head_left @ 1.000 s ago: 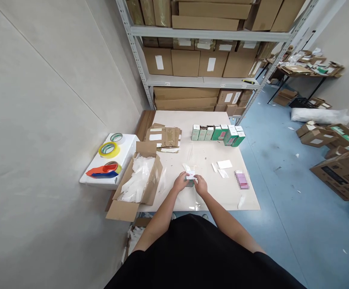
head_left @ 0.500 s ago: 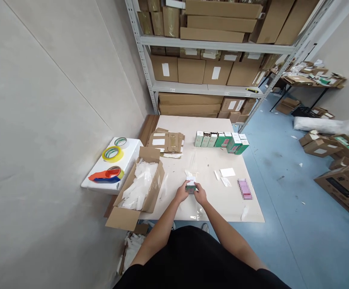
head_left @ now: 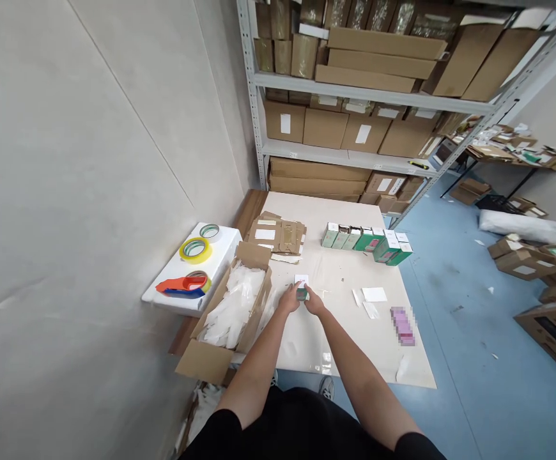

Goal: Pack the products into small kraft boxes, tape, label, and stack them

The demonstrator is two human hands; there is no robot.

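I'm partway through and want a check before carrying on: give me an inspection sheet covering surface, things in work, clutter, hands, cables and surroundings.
Surface: pale tabletop; row of green and white boxes toward its far right.
Things in work: small green-and-white box, white face away from the person.
Clutter: flattened cardboard at far left; white slips and a pixelated pink item at right.
Hands: left hand and right hand hold the small box from opposite sides.
Cables: nothing seen.
Surroundings: shelving with cartons beyond; tape rolls on a white block at left.

Small box (head_left: pixel 301 294) of smooth card, carton (head_left: pixel 257 312) of matt cardboard
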